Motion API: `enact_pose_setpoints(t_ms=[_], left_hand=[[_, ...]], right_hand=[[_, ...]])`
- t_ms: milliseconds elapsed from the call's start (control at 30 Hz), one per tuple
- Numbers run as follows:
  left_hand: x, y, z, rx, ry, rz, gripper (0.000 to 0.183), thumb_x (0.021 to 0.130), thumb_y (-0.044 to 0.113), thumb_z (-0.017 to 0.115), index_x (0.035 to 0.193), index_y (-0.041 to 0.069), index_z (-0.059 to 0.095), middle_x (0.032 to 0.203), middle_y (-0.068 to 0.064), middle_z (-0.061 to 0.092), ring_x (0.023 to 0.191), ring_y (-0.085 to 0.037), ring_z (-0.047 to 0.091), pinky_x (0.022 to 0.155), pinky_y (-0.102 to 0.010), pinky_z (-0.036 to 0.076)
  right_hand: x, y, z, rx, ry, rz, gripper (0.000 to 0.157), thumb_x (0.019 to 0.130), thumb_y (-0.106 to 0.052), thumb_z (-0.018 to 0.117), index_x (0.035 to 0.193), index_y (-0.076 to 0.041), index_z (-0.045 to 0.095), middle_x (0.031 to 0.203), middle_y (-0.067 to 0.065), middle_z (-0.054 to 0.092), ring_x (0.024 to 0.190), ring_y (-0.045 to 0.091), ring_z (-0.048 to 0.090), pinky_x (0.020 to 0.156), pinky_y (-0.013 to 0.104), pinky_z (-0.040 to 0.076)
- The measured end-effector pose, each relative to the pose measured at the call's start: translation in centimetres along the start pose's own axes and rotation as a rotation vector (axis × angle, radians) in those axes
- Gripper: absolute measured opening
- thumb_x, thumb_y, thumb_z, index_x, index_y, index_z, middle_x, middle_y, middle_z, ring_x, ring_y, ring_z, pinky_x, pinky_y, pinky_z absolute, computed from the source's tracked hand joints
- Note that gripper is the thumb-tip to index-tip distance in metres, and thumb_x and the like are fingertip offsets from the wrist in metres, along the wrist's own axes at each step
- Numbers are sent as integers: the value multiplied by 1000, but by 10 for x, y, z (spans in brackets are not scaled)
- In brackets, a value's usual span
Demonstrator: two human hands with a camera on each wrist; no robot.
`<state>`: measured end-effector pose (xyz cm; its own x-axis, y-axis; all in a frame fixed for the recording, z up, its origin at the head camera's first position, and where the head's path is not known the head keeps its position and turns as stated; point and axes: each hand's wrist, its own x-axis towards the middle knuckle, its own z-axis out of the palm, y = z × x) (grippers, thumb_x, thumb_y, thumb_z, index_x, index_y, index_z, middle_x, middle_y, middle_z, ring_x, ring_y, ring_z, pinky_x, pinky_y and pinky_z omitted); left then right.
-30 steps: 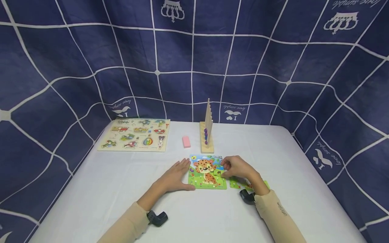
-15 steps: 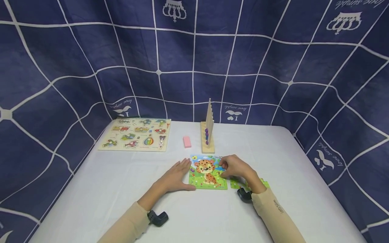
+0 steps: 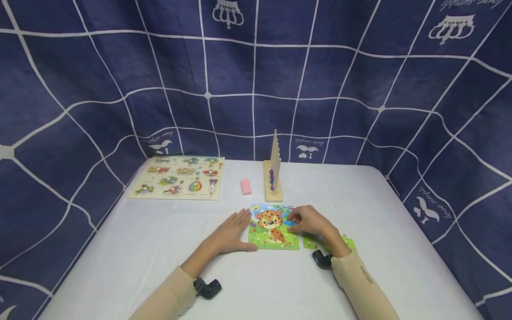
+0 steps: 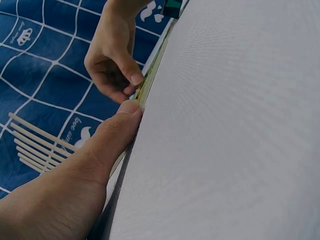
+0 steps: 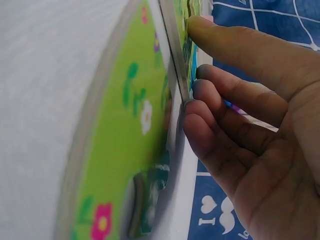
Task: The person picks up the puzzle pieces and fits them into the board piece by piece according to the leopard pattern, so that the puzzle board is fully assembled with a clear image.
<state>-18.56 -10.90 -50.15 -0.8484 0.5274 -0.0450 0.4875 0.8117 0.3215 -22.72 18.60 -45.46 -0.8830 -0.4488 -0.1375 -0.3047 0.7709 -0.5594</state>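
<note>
A jigsaw puzzle board point(image 3: 262, 242) with a spotted leopard cub on green grass lies flat in the head view. My left hand point(image 3: 230, 233) rests at its left side, fingers extended along the edge and thumb at the lower left corner; the left wrist view shows that thumb point(image 4: 131, 107) against the rim. Over the board's right side, my right hand point(image 3: 312, 221) has curled fingers, with thumb and fingertips at a puzzle piece point(image 5: 187, 52) low on the board. The fingers partly hide this piece. Beneath my right wrist lies more of the green puzzle point(image 3: 314, 242).
Behind the board stand a wooden peg stand point(image 3: 274, 195) with purple and blue beads and a pink block point(image 3: 246, 187). A wooden vehicle puzzle board point(image 3: 188, 173) lies at the back left. A blue curtain point(image 3: 256, 66) surrounds the white table point(image 3: 256, 284).
My right hand has shifted slightly left over the board's right side, its thumb and fingertips moving inward with the piece. My left hand stays in place.
</note>
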Motion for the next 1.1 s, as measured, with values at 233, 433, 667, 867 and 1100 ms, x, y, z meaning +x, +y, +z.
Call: enact_pose_setpoints(t_ms=[233,433,667,867,1100], left_hand=[[-1,2,-1,-1,-1,-1,118,73,86,51,155,7,22,164,-8,15,153,-23,14,126,-40,15],[-1,1,-1,0,5,5,117,73,84,53,154,6,23,163,-9,16,153,-23,15,125,-41,15],[-1,0,-2,-1,7,8,117,73,84,54,154,5,24,163,-10,17,152,-24,16,125,-42,15],[0,1,-2,-16,9,8,117,73,83,56,154,5,24,163,-10,17,152,-24,16,125,-42,16],[0,0,-2,-19,3,5,117,73,82,56,154,5,24,163,-11,18,152,-25,17,125,-42,17]], right_hand=[[0,2,1,10,13,-3,31,72,-23,86,96,-8,74,79,-4,65,73,10,55,66,22,49],[0,3,2,22,20,-16,25,75,-22,84,94,-9,74,80,-4,66,73,9,56,66,20,50],[3,-4,6,-24,33,48,26,74,-23,85,93,-9,73,80,-4,65,73,9,56,67,22,51],[1,-7,7,-54,56,43,24,74,-21,85,92,-10,74,78,-5,65,72,9,55,66,23,50],[0,-6,9,-59,81,22,21,74,-23,84,88,-12,73,75,-6,63,69,9,54,64,23,49]])
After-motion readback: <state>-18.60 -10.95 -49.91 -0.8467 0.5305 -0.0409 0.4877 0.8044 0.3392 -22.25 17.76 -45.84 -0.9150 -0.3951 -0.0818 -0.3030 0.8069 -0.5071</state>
